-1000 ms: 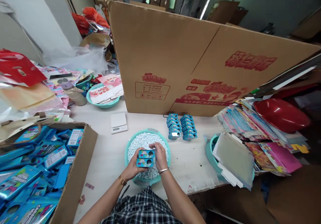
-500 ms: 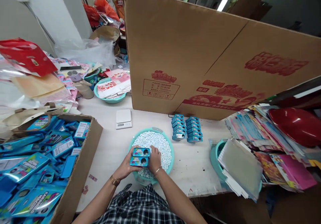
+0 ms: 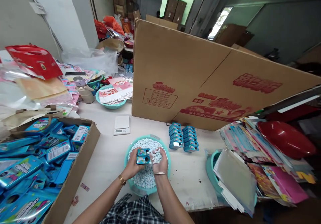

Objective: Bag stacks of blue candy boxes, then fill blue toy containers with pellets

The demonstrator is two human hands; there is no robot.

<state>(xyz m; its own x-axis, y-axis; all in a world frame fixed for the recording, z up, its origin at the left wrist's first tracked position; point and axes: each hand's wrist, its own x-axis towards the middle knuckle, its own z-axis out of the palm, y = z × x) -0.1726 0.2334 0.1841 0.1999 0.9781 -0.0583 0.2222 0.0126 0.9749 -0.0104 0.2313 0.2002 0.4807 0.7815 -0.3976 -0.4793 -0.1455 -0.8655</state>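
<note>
Two blue tins (image 3: 143, 156) are held side by side in my left hand (image 3: 131, 164), above a turquoise basin (image 3: 169, 160) of small white pellets (image 3: 143, 179). Close to the right of the tins, my right hand (image 3: 160, 163) is cupped palm up around a heap of white pellets (image 3: 156, 156). Each tin shows a dark round spot near its right end. Beyond the basin, to the right, two rows of blue tins (image 3: 182, 138) stand on the table.
A cardboard box (image 3: 82, 160) full of blue tins is at the left. A white scale (image 3: 122, 125) lies behind the basin. One large carton (image 3: 185, 77) stands across the back. At the right are a turquoise tub (image 3: 210, 167) with sheets and a red bowl (image 3: 286, 138).
My right hand has turned palm up and now holds pellets. The two tins are still in my left hand. The camera view has tilted up, showing more of the room.
</note>
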